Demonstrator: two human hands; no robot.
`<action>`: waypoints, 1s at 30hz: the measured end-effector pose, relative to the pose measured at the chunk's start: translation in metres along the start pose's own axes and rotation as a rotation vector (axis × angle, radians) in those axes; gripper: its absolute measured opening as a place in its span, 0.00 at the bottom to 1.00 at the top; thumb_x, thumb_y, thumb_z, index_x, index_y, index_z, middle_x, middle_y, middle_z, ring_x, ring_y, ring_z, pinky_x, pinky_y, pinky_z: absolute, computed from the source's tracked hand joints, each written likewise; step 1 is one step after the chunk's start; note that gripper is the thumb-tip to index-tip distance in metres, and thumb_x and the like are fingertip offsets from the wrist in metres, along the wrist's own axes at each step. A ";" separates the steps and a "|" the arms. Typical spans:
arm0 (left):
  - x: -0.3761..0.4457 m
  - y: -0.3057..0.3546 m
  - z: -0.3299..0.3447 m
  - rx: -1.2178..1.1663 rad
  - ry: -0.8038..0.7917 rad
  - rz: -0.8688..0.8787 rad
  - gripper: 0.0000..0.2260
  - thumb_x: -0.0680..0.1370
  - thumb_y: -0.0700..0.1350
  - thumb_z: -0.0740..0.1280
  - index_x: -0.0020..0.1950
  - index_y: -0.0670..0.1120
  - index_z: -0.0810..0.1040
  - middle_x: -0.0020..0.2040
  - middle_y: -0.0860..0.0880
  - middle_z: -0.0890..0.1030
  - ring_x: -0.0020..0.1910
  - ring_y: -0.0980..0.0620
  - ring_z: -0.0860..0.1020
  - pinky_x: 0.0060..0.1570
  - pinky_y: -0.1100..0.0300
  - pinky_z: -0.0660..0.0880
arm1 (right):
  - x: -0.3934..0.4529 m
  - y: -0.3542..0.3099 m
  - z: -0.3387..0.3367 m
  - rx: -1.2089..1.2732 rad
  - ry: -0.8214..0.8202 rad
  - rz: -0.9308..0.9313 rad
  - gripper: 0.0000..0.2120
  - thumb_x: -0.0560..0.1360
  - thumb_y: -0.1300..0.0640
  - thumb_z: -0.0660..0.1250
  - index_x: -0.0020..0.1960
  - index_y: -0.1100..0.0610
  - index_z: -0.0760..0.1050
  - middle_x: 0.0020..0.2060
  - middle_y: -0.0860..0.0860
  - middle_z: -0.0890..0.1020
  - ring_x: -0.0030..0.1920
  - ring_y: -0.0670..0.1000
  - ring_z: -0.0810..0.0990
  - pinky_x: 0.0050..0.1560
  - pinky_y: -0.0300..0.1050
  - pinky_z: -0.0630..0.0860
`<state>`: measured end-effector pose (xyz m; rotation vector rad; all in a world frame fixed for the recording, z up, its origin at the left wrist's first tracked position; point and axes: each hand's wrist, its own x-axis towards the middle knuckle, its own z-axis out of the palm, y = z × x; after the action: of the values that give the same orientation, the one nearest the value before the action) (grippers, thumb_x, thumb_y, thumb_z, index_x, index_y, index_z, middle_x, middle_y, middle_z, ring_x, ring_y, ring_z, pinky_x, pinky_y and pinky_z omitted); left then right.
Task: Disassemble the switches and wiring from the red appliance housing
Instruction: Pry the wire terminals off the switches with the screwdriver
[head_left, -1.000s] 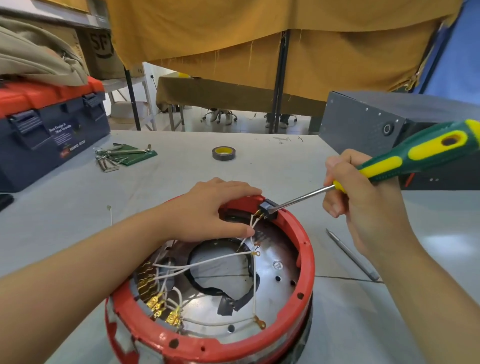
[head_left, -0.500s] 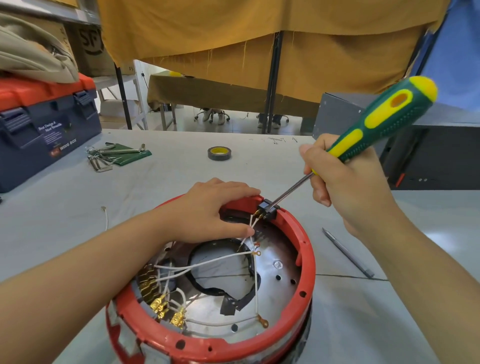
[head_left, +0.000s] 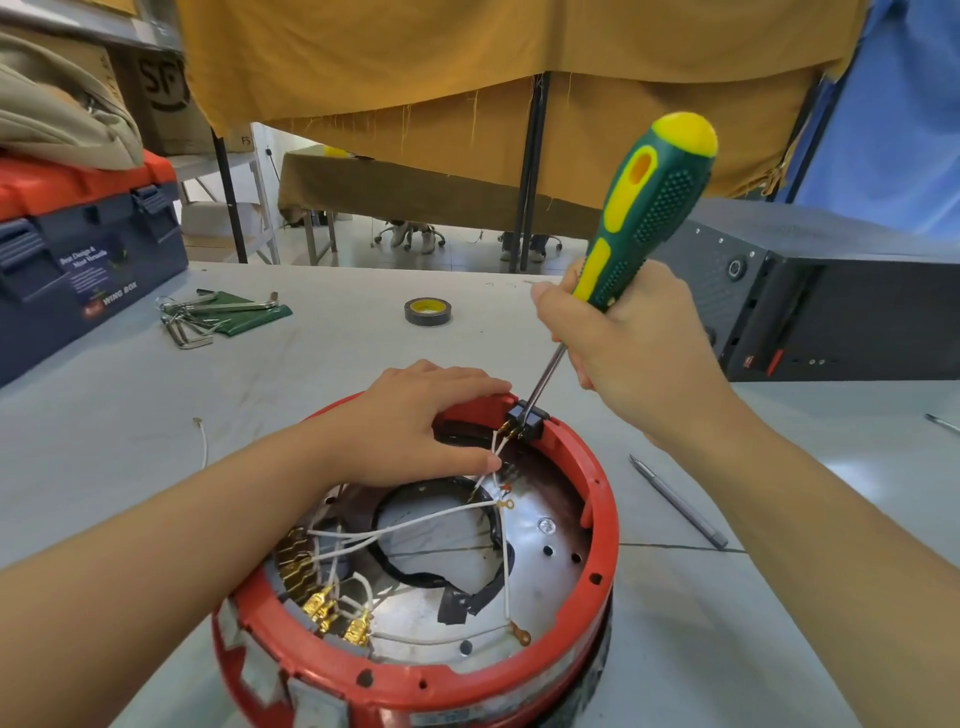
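Now steeper than a second ago, the ribbed green-and-yellow screwdriver (head_left: 644, 208) stands nearly upright. On the grey table (head_left: 311, 374), the left hand (head_left: 415, 421) grips the round red housing (head_left: 597, 519) rim; white wires (head_left: 415, 525) cross inside. The right hand (head_left: 628, 332) grips the screwdriver, its steel tip on the black switch (head_left: 527, 420).

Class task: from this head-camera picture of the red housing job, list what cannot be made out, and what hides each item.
Head view:
- Green-and-yellow screwdriver: its tip is buried in the small black switch.
- Red round appliance housing: the near wall is cut by the bottom edge.
- Left hand: its palm hides the rim beneath.
- Blue toolbox: the label print is too small.
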<state>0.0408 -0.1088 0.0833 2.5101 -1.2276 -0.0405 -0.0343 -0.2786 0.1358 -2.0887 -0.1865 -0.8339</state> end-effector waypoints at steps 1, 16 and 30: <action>0.000 0.000 0.000 0.002 0.000 0.002 0.28 0.74 0.61 0.65 0.73 0.61 0.61 0.70 0.62 0.66 0.66 0.53 0.65 0.68 0.49 0.61 | 0.000 -0.001 0.000 -0.011 -0.001 -0.001 0.18 0.75 0.56 0.66 0.35 0.70 0.70 0.23 0.61 0.69 0.24 0.50 0.65 0.31 0.51 0.69; -0.001 0.001 -0.001 -0.024 0.001 -0.004 0.29 0.74 0.60 0.66 0.73 0.61 0.61 0.71 0.63 0.65 0.68 0.55 0.62 0.70 0.52 0.58 | 0.012 0.034 -0.008 0.449 -0.027 0.324 0.13 0.75 0.65 0.60 0.32 0.59 0.65 0.18 0.49 0.59 0.20 0.47 0.55 0.25 0.34 0.55; -0.001 0.000 0.000 -0.019 0.006 -0.011 0.28 0.74 0.61 0.66 0.72 0.63 0.61 0.71 0.63 0.65 0.69 0.56 0.62 0.70 0.54 0.58 | 0.006 0.023 -0.018 0.369 -0.006 0.131 0.12 0.71 0.60 0.62 0.30 0.58 0.66 0.17 0.43 0.64 0.18 0.44 0.60 0.23 0.31 0.59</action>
<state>0.0404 -0.1081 0.0828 2.4994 -1.2055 -0.0468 -0.0287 -0.3076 0.1318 -1.7375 -0.1890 -0.6588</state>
